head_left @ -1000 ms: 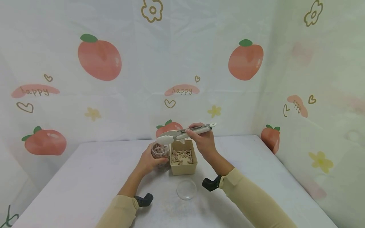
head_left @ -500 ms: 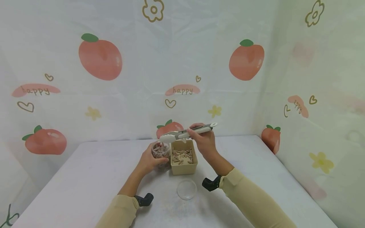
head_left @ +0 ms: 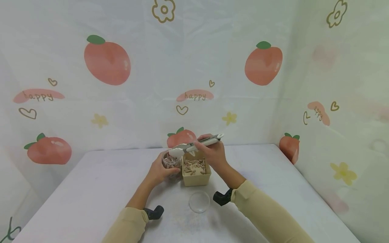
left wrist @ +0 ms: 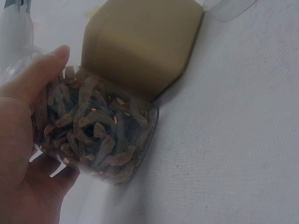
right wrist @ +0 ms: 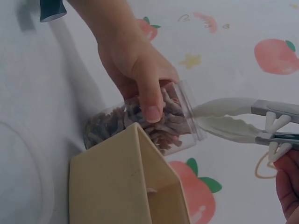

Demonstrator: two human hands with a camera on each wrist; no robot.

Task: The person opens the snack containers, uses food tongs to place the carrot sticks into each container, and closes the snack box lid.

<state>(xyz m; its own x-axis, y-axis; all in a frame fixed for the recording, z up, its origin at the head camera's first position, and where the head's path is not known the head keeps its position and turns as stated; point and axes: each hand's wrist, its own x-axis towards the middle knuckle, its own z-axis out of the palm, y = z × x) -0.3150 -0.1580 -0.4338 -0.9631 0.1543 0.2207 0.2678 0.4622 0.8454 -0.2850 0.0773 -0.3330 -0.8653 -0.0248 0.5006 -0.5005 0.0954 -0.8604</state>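
My left hand grips a clear jar that is well filled with brown, stick-like dried pieces, its thumb and fingers round the side. My right hand holds white-and-grey kitchen tongs above the beige box. Their white tips are at the open mouth of the jar, a little apart in the right wrist view. Against the jar's right side stands the beige box, with several of the same pieces spread on its bottom. Whether the tongs pinch a piece cannot be seen.
A round clear lid lies flat on the white table in front of the box. Behind the table hangs a white backdrop with printed fruit, which also runs along the right side.
My right hand has moved left and down, bringing the tongs' tips lower, to the jar's mouth. The left hand, jar, box and lid have stayed in place.
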